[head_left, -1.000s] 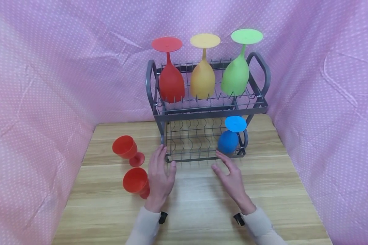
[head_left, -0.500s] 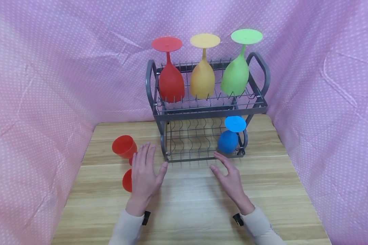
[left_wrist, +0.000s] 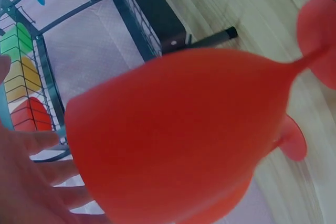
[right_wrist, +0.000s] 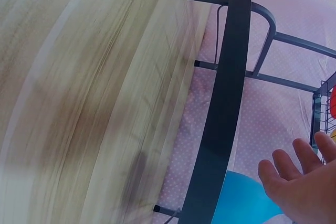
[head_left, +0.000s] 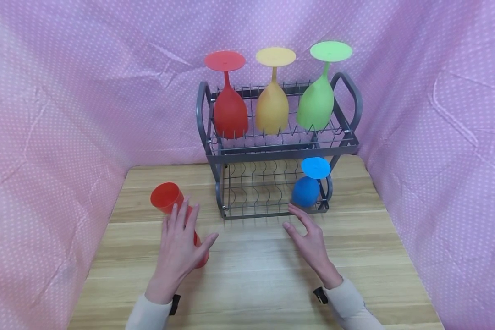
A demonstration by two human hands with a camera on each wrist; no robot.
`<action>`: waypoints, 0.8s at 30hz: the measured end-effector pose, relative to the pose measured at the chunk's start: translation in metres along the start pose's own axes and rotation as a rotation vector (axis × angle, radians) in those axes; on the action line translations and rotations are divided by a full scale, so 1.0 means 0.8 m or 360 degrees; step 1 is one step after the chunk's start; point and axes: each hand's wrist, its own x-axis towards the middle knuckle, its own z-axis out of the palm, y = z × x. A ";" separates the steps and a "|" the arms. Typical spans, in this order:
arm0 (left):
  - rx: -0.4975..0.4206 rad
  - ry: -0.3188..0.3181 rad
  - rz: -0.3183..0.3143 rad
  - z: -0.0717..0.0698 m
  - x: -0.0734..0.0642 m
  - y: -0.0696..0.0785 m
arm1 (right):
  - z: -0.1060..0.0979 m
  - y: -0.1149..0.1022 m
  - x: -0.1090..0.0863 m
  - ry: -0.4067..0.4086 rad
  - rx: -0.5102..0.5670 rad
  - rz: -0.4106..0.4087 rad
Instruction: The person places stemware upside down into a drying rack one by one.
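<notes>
My left hand (head_left: 176, 252) hovers over the nearer red goblet (head_left: 203, 260), fingers straight and spread. It hides most of that goblet, leaving the foot in sight. The goblet's bowl (left_wrist: 178, 124) fills the left wrist view close to the fingers; whether they touch, I cannot tell. Just beyond the fingertips stands the farther red goblet (head_left: 165, 198), upright on the table. My right hand (head_left: 313, 247) holds nothing, its fingers relaxed, before the blue goblet (head_left: 306, 191), which sits upside down on the rack's lower tier at the right.
A dark two-tier dish rack (head_left: 282, 153) stands at the table's back. Its upper tier carries inverted red (head_left: 231, 112), yellow (head_left: 272, 107) and green (head_left: 316, 104) goblets. Pink dotted cloth (head_left: 86, 91) hangs around the wooden table (head_left: 264, 284).
My left hand has moved left and toward me, from beside the rack's front left corner to over the nearer red goblet. The right hand has hardly moved.
</notes>
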 end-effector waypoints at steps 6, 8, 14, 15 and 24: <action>0.0039 -0.0185 -0.0062 -0.007 -0.006 -0.013 | 0.000 0.004 0.000 -0.0009 0.0003 0.0001; 0.0050 -0.0235 -0.0076 -0.009 -0.008 -0.017 | 0.000 0.005 -0.001 -0.0012 0.0005 0.0011; 0.0151 -0.0313 -0.0031 -0.009 -0.015 -0.028 | 0.000 0.008 -0.003 -0.0013 0.0006 0.0033; 0.0168 -0.0316 -0.0017 -0.009 -0.016 -0.030 | 0.000 0.008 -0.003 -0.0013 0.0004 0.0035; 0.0205 -0.0342 0.0025 -0.008 -0.017 -0.041 | 0.000 0.008 -0.004 -0.0010 -0.0016 0.0025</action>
